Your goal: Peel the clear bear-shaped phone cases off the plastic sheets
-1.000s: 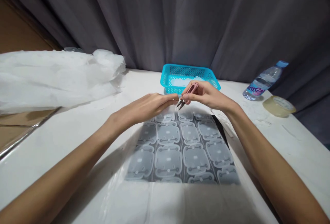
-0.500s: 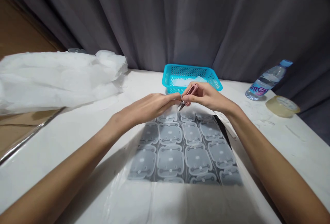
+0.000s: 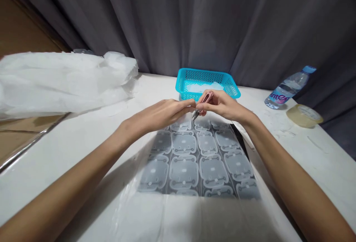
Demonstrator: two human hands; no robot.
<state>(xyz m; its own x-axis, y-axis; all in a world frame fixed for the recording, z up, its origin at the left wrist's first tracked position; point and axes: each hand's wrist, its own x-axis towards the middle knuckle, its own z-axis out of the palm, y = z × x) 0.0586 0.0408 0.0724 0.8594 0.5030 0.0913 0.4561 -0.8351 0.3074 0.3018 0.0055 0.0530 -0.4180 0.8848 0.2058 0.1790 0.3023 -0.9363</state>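
Note:
Pink-handled thread snips (image 3: 206, 99) rest in my right hand (image 3: 219, 102), their pointed blades aimed down and toward me. My left hand (image 3: 174, 110) meets it from the left, thumb and forefinger pinched together close to the blades. Whatever the left fingers hold is too small and hidden to make out. Below both hands lies a dark panel with rows of translucent, rounded-rectangle pieces (image 3: 184, 171), each with tabs and small round marks. The far rows are partly covered by my hands.
A blue perforated basket (image 3: 182, 95) with clear scraps (image 3: 204, 87) stands behind my hands. On the right are a water bottle (image 3: 286, 90) and a roll of clear tape (image 3: 304, 115). White wrapped bundle (image 3: 63, 84) and cardboard (image 3: 25, 134) lie left; a grey curtain (image 3: 211, 23) hangs behind.
Both hands stay nearly in place, still close together at the snips. The blades look slightly closer together now. The view has shifted very slightly.

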